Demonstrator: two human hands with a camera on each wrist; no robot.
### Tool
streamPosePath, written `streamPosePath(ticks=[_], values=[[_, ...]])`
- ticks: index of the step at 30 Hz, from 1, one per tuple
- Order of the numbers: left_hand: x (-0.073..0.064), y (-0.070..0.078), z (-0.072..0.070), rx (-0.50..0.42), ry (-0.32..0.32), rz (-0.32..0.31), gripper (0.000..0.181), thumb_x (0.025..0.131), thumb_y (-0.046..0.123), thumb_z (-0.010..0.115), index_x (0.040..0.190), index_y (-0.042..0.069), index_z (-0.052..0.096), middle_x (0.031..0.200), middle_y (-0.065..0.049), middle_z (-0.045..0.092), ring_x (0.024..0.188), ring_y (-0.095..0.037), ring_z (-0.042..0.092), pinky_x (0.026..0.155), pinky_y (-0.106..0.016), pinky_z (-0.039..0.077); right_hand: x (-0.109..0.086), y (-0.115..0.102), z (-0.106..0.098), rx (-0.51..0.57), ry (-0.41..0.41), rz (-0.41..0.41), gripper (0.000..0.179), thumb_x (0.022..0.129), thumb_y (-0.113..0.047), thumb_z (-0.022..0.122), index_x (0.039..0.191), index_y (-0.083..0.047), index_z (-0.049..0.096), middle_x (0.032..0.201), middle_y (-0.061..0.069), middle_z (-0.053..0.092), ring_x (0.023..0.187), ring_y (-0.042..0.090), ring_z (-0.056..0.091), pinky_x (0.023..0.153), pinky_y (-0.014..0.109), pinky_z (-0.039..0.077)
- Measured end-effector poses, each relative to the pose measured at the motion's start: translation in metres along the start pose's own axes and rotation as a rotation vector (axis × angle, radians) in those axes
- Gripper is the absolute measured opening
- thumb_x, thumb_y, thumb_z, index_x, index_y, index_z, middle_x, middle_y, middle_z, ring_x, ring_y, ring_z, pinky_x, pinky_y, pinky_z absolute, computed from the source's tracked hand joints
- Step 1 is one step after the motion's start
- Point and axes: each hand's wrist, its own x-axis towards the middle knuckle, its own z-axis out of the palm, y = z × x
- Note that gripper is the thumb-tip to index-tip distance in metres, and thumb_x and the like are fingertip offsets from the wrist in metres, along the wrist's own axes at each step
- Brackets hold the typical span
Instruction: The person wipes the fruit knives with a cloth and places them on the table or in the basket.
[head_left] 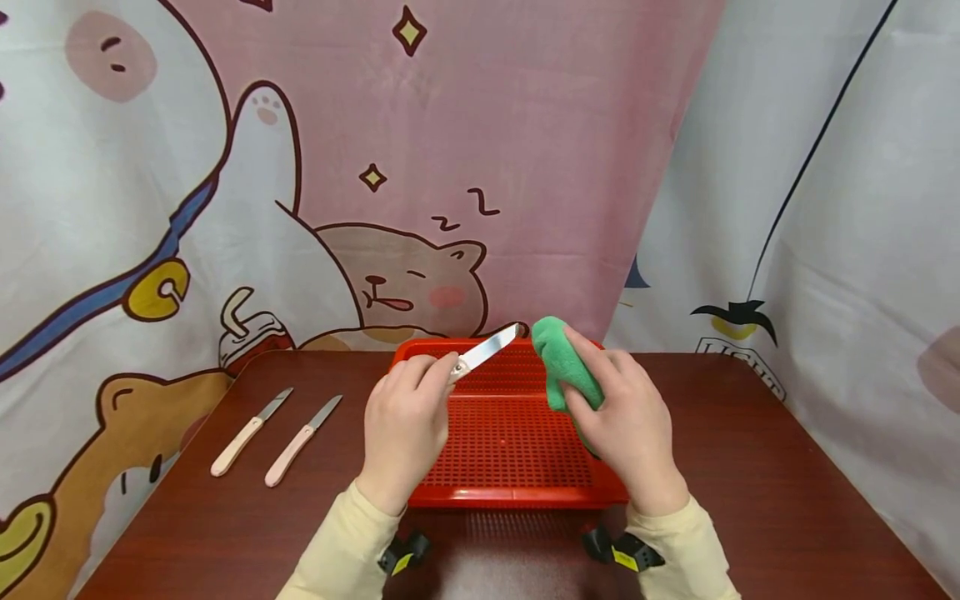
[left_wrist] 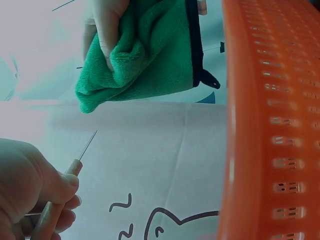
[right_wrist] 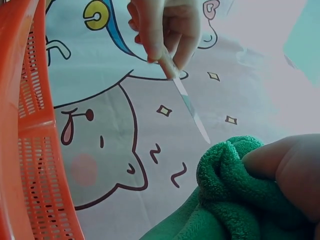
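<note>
Through the head view I observe the left hand (head_left: 406, 421), fingers closed around the handle of a knife (head_left: 489, 349). The right hand (head_left: 628, 421) grips a bunched green cloth (head_left: 564, 360), positioned just beside the blade tip, not touching. Both items are above the red basket (head_left: 517, 498). To its left, two other knives (head_left: 240, 443) lie on the brown table (head_left: 757, 467).

Basket (head_left: 513, 497) mid-surface (head_left: 750, 467), two knives to its left, curtain (head_left: 555, 125) behind.
The outer knife (head_left: 243, 440) and inner knife (head_left: 298, 446) lie side by side on the surface. Above the basket, the left hand (head_left: 405, 421) holds a third knife (head_left: 489, 347); to its right, the right hand (head_left: 632, 421) holds a cloth (head_left: 572, 368), near the blade tip but apart.
</note>
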Motion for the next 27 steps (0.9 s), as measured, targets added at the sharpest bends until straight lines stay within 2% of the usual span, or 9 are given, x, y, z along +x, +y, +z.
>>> streamPosePath(ticks=[19,27], values=[[0.003,0.010,0.007,-0.029,-0.003,0.003,0.022,0.090,0.004,0.069,0.112,0.005,0.070,0.092,-0.008,0.064,0.077,-0.026,0.061,0.062,-0.040,0.052,-0.008,-0.029,0.011,0.053,-0.058,-0.150,0.065,0.077,-0.009,0.078,0.137,-0.027,0.061,0.097,0.008,0.060,0.078,0.021,0.054,0.054,0.034,0.048],[0.000,0.014,0.011,-0.058,0.016,0.011,0.021,0.089,0.005,0.070,0.110,0.006,0.069,0.090,-0.007,0.063,0.074,-0.025,0.060,0.062,-0.038,0.052,-0.011,-0.036,0.016,0.062,-0.108,-0.142,0.066,0.078,-0.011,0.079,0.139,-0.029,0.059,0.097,0.006,0.060,0.077,0.018,0.052,0.052,0.030,0.046]])
